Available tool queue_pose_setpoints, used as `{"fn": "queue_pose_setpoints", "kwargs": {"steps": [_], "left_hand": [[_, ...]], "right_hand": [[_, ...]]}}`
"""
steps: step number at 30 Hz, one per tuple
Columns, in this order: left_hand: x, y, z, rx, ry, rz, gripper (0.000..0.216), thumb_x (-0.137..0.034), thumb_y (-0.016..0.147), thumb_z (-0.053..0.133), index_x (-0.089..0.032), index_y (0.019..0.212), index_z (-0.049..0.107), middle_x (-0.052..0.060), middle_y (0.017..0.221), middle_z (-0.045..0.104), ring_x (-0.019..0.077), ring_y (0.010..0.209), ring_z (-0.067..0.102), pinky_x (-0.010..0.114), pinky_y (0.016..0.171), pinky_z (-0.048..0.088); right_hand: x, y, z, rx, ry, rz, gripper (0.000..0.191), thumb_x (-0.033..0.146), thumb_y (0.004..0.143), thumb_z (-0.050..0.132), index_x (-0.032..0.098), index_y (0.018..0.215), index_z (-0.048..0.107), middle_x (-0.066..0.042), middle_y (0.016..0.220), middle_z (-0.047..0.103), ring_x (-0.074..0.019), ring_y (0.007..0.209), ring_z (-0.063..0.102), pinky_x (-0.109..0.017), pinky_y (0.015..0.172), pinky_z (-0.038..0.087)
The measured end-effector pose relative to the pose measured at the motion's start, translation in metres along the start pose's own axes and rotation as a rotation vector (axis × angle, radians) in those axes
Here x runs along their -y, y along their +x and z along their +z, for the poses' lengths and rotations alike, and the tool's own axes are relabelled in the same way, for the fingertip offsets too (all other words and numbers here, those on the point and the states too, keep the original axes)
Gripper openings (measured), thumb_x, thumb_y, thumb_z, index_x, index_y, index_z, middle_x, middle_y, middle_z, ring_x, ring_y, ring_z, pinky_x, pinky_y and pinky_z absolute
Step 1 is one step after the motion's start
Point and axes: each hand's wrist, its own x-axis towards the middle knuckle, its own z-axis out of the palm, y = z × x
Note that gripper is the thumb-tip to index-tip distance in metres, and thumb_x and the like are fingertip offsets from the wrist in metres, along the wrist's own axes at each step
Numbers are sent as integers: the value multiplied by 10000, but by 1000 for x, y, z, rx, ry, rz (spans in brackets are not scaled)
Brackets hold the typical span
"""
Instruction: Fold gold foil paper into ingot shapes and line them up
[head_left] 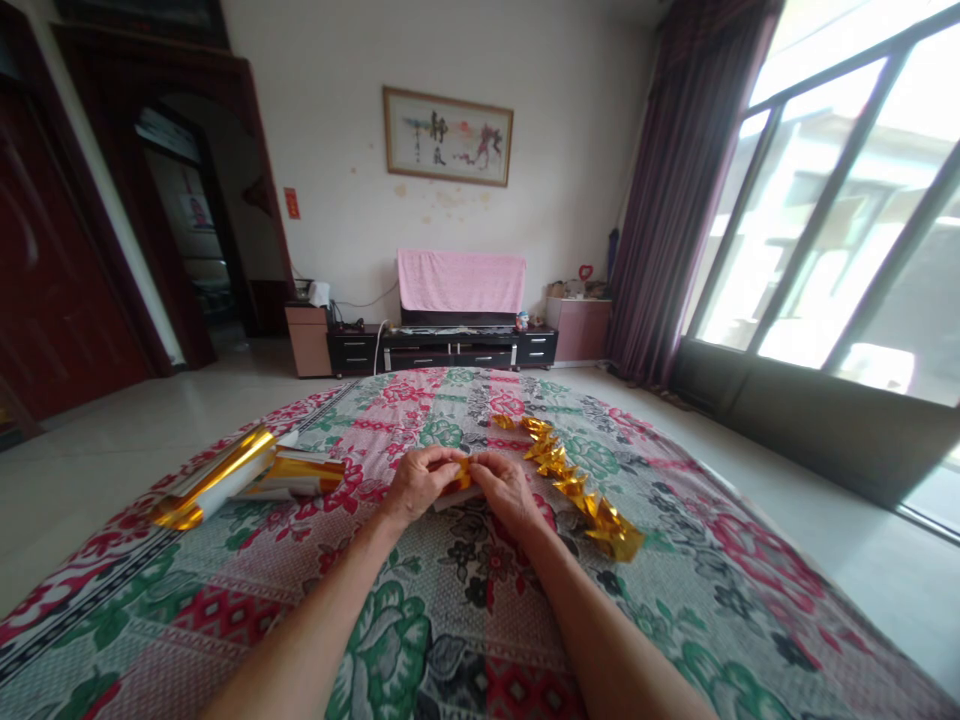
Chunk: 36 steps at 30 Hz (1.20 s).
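Observation:
Both hands meet over the middle of the patterned cloth, pinching one small piece of gold foil paper (pixel 458 476) between them. My left hand (pixel 420 484) has its thumb and fingers closed on the left side of the foil. From the other side, my right hand (pixel 504 490) is closed on its right end. A pale flat edge shows just below the foil, partly hidden by the hands. To the right runs a row of folded gold foil pieces (pixel 574 487). Curled gold-and-white foil sheets (pixel 225 478) rest on the left.
A flowered red, green and grey cloth (pixel 405 640) covers the surface before me. Beyond it stand a low black cabinet (pixel 450 355) and a screen under a pink towel (pixel 461 280). Dark curtains (pixel 667 200) and bright windows are on the right, doorways on the left.

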Motion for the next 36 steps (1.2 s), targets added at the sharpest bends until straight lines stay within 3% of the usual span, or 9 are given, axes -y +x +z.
{"fn": "queue_pose_setpoints", "kwargs": {"steps": [12,27,36], "left_hand": [[-2,-2,2,-32,359,342,222,-138,751,526,-203,877,697,32,787,621,117,752,574,214,699,463],[-1,-2,3,-2,421,458,256,-116,766,505,-212,909,695,23,763,572,102,732,549,202,686,458],[4,0,3,18,434,469,259,-124,767,504,-215,918,695,28,769,567,107,730,542,210,676,458]], "right_hand": [[4,-1,-2,-63,87,20,241,327,702,507,155,723,675,21,575,563,-101,521,445,-193,495,347],[-5,1,-2,-62,185,69,299,376,727,522,164,860,685,1,651,624,-121,555,512,-213,521,393],[3,0,-5,-96,87,23,305,369,735,490,152,796,696,-14,686,643,-147,646,539,-230,597,404]]}}
